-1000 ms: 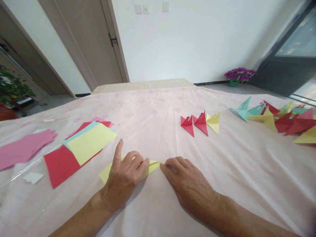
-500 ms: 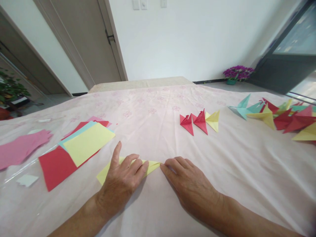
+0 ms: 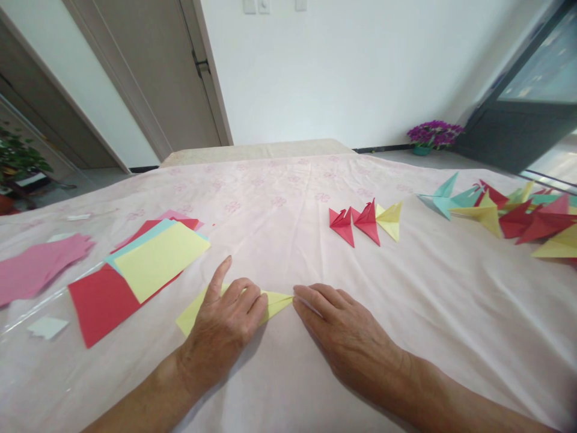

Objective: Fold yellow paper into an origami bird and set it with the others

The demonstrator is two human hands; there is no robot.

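A folded yellow paper (image 3: 277, 305) lies flat on the cloth in front of me, narrowing to a point on its right. Across its middle rests my left hand (image 3: 228, 316), fingers curled and pressing it down, with one finger stretched up and away. The paper's left end shows past that hand; its centre is hidden. At the pointed tip, my right hand (image 3: 340, 319) has thumb and forefinger closed together on the paper. Beyond it stand two red paper cranes (image 3: 366, 225) and a yellow paper crane (image 3: 391, 221) in a row.
Yellow paper sheets (image 3: 162, 258) lie over blue and red sheets (image 3: 101, 307) at left, beside pink sheets (image 3: 40, 267) and a white scrap (image 3: 47, 328). Several coloured paper cranes (image 3: 518, 219) are heaped at right. A pale flowered tablecloth (image 3: 279, 373) covers the table.
My left hand has shifted slightly along the yellow paper, uncovering more near the tip. The right fingers have loosened a little at the point. The view has tilted slightly.
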